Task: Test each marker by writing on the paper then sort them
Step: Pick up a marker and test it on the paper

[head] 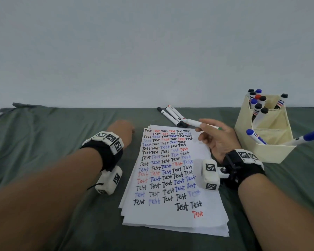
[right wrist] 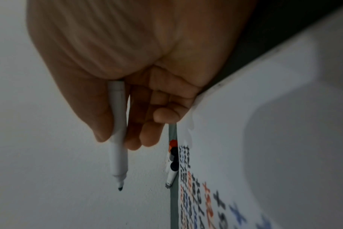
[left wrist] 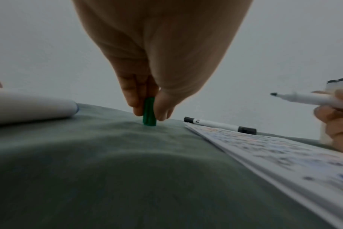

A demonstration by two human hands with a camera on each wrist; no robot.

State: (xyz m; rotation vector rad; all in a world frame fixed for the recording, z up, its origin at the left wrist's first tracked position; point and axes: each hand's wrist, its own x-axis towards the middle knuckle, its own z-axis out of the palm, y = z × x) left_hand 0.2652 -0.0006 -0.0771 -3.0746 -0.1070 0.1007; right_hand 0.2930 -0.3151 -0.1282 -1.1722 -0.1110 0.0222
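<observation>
Head view: right hand (head: 218, 140) sits right of centre, palm turned up, wrist low beside the paper stack (head: 172, 180). Its fingers (right wrist: 147, 136) and thumb grip an uncapped white marker (head: 198, 123), held nearly level, tip pointing to frame left above the sheet's upper right corner. Green end plug shows at the marker's rear.

Left hand (head: 122, 130) is centre-left, forearm stretched forward over the green cloth of the worktop (head: 53, 134), knuckles up. Left wrist view shows its fingers (left wrist: 134, 99) and thumb pinching a green cap (left wrist: 149, 113), cap upright with its lower end touching the cloth, left of the paper.

Hard to make out: the cap is hidden behind the left hand in head view. Marker tip colour reads dark, can't tell the ink. Right wrist view is blurred and rotated; writing on the sheet smears there. Top sheet carries rows of "Test" in black, blue and red.

Containers: cream divided box (head: 268, 147) at right edge. Back compartment holds a cluster of upright capped markers (head: 257, 102), black, blue and red caps. Front compartment holds two blue-capped markers (head: 256, 136) leaning outward. Can't tell the contents of the middle compartment.

Three capped markers (head: 171, 115) lie on the cloth just above the paper's top edge, side by side.
</observation>
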